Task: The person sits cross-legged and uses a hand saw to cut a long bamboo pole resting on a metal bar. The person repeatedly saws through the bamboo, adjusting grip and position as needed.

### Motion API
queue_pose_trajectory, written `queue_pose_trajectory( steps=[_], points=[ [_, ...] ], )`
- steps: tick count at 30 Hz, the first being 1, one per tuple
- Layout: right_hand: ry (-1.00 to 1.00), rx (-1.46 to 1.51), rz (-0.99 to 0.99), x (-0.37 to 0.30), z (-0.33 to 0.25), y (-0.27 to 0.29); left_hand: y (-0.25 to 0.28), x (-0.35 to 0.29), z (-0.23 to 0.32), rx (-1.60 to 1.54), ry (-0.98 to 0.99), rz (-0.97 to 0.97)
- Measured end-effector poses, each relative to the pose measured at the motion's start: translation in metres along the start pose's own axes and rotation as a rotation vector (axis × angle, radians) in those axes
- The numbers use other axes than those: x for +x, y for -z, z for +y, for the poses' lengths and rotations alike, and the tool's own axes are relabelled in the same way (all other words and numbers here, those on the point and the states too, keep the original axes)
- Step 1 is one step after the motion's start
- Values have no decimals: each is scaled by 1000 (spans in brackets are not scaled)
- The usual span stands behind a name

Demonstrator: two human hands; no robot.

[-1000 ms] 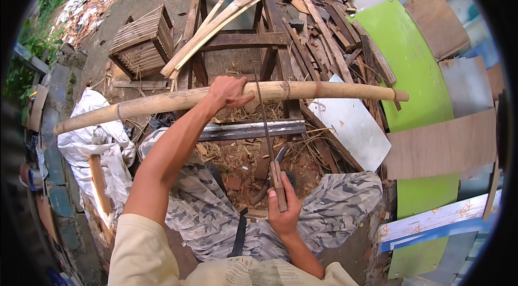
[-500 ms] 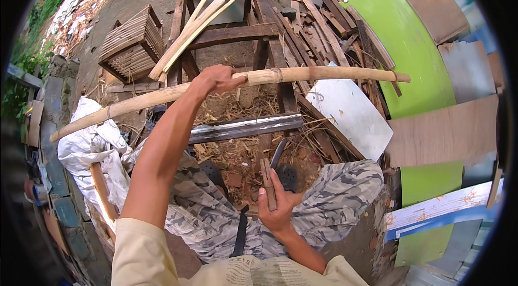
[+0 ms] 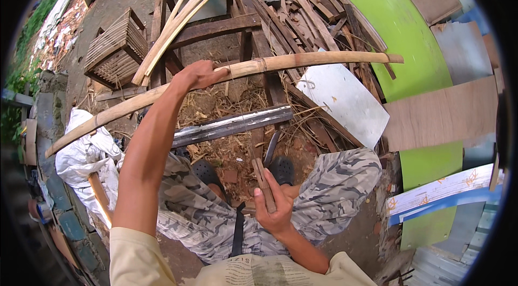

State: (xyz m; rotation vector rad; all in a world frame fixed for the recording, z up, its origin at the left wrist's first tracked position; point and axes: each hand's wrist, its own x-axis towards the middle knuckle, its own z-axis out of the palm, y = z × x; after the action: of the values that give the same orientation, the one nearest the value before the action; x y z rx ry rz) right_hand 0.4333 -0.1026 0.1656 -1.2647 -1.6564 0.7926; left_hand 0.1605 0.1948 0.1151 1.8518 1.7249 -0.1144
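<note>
At the far left is a wall of worn blocks [image 3: 70, 226]. Next to it is a bunched-up white sack [image 3: 86, 151], with a short piece of wood [image 3: 99, 193] by it. A long, pale bamboo pole [image 3: 245, 67] starts above the sack and goes up to the right, bending a little. A small box made of slats [image 3: 115, 51] sits on the ground past it. Then some long, thin, light strips [image 3: 188, 23] lean across a dark wooden frame [image 3: 216, 28].

The person's left hand [image 3: 198, 74] is wrapped around the pole, near its middle, and grips it. The pole goes across in front of the frame; it is hard to tell if the two touch. Below the hand, nearer the person, is a plank [image 3: 232, 126] with white paint along it.

Between the person's knees, the right hand [image 3: 276, 213] is closed around a brown wooden handle [image 3: 263, 181], with its thumb lying along one side. The handle points away from the person, and its thin blade is hard to see. A grey blade-like thing [image 3: 272, 146] lies just past it. A dark shoe [image 3: 282, 169] is near that.

Farther right are a shiny white board [image 3: 348, 100], a bright green sheet [image 3: 407, 32] under the pole's right end, and a brown board [image 3: 442, 113].
</note>
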Motion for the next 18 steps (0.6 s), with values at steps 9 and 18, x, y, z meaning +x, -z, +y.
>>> queue_pose_trajectory(
  steps=[9,18],
  points=[
    [-247,97,-22,60,4,-22,-5,7,-11,-6,-77,49],
    [-180,52,32,49,1,-21,13,-14,12,5,-52,-6]
  ],
)
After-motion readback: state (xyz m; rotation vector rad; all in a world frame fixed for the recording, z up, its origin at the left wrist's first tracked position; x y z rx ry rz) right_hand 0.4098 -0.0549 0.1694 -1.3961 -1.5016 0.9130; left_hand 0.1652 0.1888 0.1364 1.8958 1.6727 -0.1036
